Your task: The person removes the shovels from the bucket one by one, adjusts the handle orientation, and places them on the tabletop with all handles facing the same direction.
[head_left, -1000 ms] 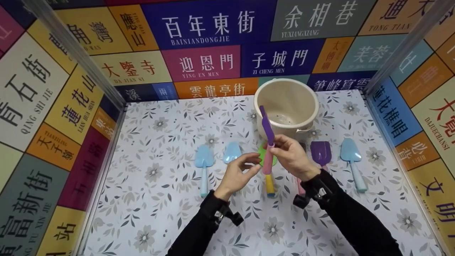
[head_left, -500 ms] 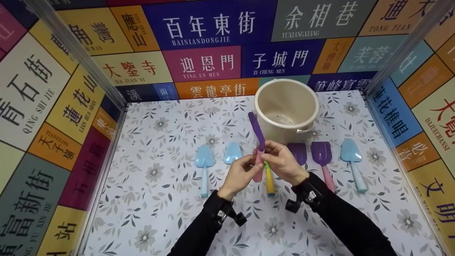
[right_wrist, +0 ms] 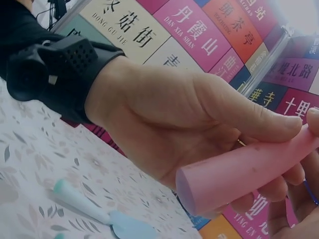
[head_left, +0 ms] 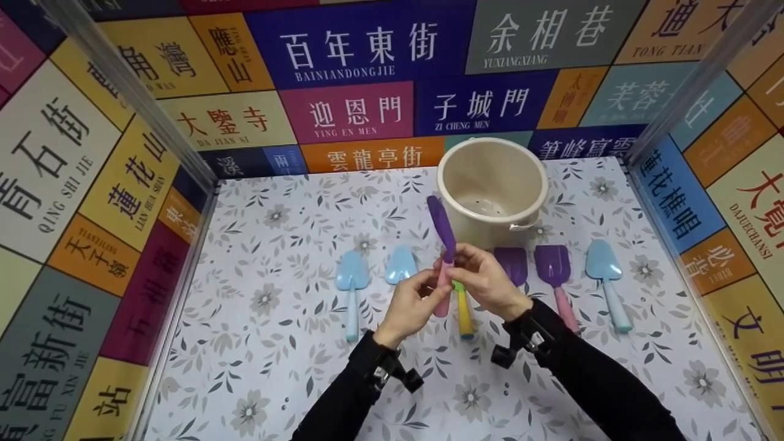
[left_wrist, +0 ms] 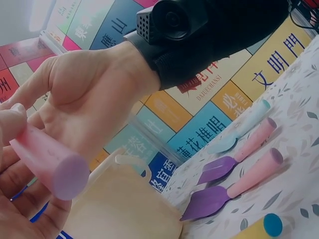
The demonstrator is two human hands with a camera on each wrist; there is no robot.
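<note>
A toy shovel with a purple blade and pink handle (head_left: 441, 226) is held upright at a tilt, its blade at the top. My right hand (head_left: 490, 283) pinches the handle just below the blade. From the other side, my left hand (head_left: 405, 307) pinches the same handle with thumb and fingers. Its pink handle (right_wrist: 239, 172) points towards the camera in the right wrist view. Under the hands lies a green shovel with a yellow handle (head_left: 465, 315), its blade mostly hidden. To the right lie two purple shovels with pink handles, one (head_left: 552, 264) fully visible.
A cream bucket (head_left: 490, 229) stands behind the hands near the back wall, with a few dark specks inside. Light blue shovels lie at the left (head_left: 352, 269), beside the left hand (head_left: 401, 263) and at the far right (head_left: 604, 260). Printed walls enclose the flowered tabletop (head_left: 257, 355).
The right hand has brought the purple-and-pink shovel left and down, away from the bucket's mouth. The left hand has taken hold of its handle. Over the last half second little has moved.
</note>
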